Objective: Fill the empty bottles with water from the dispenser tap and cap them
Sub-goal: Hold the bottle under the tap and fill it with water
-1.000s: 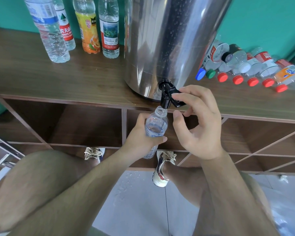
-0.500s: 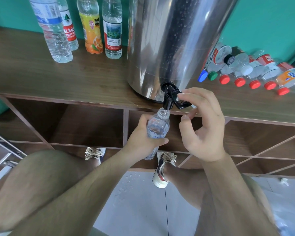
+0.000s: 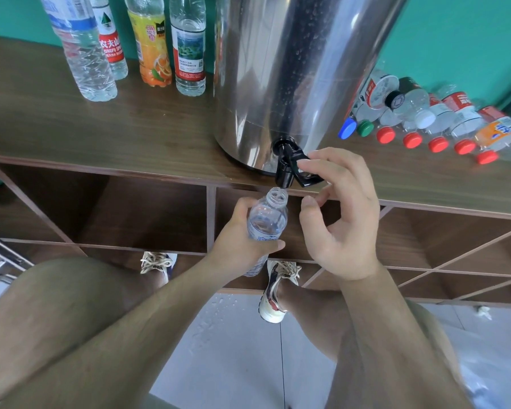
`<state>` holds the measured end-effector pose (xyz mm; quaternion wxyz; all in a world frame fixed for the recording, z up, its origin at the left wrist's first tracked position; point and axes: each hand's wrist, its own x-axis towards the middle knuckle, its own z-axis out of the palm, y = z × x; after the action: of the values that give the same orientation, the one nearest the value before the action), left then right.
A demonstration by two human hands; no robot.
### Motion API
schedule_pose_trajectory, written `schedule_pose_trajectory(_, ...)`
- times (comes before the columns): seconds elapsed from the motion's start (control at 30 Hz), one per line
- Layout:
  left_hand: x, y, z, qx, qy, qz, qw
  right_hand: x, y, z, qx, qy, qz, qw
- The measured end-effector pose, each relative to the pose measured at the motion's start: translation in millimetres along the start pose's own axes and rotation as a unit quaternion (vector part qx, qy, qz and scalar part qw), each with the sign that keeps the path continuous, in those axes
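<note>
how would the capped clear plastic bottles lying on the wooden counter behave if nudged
Probably roll: the capped clear plastic bottles lie on their round sides. Likely light and squashy, since they look empty and thin-walled.

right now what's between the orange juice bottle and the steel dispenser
A clear water bottle stands between the juice bottle and the dispenser, shown in the head view.

1. The shiny silver steel dispenser drum (image 3: 292,69) has a black plastic tap (image 3: 285,172).
2. Left of the drum, the plastic juice bottle (image 3: 152,45) is yellow and orange.
3. Right of the drum lie a blue round cap (image 3: 347,128), a green round cap (image 3: 365,127) and red round caps (image 3: 412,140).
4. Under the drum, the grained wooden worktop (image 3: 71,128) is dark brown; the wall (image 3: 455,39) behind is teal.
5. Below the drum, the small clear plastic bottle (image 3: 267,222) has a pale blue label.
</note>
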<state>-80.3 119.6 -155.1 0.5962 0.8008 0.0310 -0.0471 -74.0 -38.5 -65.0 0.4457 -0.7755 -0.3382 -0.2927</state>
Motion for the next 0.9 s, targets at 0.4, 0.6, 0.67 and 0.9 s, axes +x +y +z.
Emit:
schedule_pose_trajectory(0.4,-1.1,0.3,0.6,0.002,0.006,-0.004,1.000,5.2,0.9,-1.7,-0.006,-0.012,-0.006,1.000)
schedule_pose_trajectory(0.6,0.0,4.7,3.3,0.012,0.000,-0.004,1.000,1.8,1.8,-4.6,-0.008,-0.017,-0.007,1.000)
schedule_pose_trajectory(0.67,-0.3,4.9,3.3,0.014,0.000,-0.002,1.000,1.3,0.7,-2.5,-0.003,-0.016,-0.005,1.000)
schedule_pose_trajectory(0.9,-0.2,4.3,3.6,0.008,0.001,-0.005,1.000,0.2,0.9,-2.6,-0.001,-0.015,-0.003,1.000)
